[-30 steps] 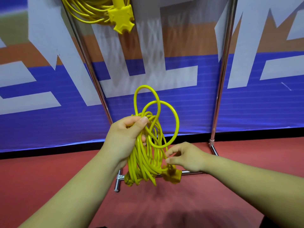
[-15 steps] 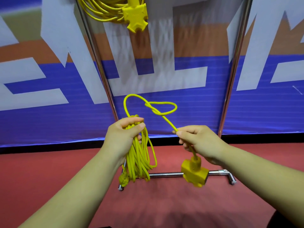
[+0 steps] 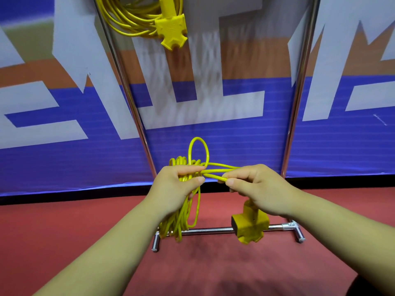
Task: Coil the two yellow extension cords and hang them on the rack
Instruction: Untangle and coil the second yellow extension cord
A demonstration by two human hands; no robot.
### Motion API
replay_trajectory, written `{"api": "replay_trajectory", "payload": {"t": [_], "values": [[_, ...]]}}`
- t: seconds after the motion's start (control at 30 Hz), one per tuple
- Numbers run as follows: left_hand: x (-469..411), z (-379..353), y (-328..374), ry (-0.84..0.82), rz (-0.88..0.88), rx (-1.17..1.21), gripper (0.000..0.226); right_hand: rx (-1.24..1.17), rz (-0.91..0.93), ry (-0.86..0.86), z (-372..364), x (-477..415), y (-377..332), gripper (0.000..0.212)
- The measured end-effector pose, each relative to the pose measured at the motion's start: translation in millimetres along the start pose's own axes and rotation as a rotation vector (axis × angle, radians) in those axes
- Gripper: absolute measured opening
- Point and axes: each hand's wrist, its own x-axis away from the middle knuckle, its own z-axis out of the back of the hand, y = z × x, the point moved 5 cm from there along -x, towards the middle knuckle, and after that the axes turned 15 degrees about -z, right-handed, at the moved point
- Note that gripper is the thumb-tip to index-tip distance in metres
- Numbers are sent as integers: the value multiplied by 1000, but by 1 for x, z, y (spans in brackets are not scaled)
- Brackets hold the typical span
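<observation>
Your right hand (image 3: pixel 259 189) hides where the cord meets the chunky yellow multi-outlet socket block (image 3: pixel 250 224), which dangles below your wrist. The hung yellow extension cord (image 3: pixel 136 18) on the chrome tube rack (image 3: pixel 213 230) is cut off by the top edge. Your left hand (image 3: pixel 173 191) has its fingers (image 3: pixel 190 170) closed around the coiled yellow extension cord (image 3: pixel 181 216), whose long axis hangs vertically. Your right fingers pinch a doubled strand running horizontally between your hands; one small loop stands upright above them.
</observation>
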Motion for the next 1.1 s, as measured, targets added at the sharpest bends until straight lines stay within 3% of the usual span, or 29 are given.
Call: {"api": "replay_trajectory", "payload": {"t": [0.2, 0.3, 0.5, 0.63, 0.87, 1.1], "values": [[-2, 0, -1, 135, 16, -16, 7, -18, -44, 100, 10, 6, 2, 13], [-2, 2, 1, 236, 32, 84, 8, -219, -143, 181, 13, 8, 12, 10], [1, -16, 20, 68, -35, 53, 8, -515, -267, 226, 12, 5, 18, 3], [1, -25, 24, 47, -60, 47, 12, -703, -334, 281, 15, 3, 22, 24], [0, -27, 17, -13, -110, -44, 10, -728, -410, 131, 16, -1, 17, 17], [2, -29, 7, -144, -205, -193, 11, -287, -529, 82, 20, -3, 30, 15]]}}
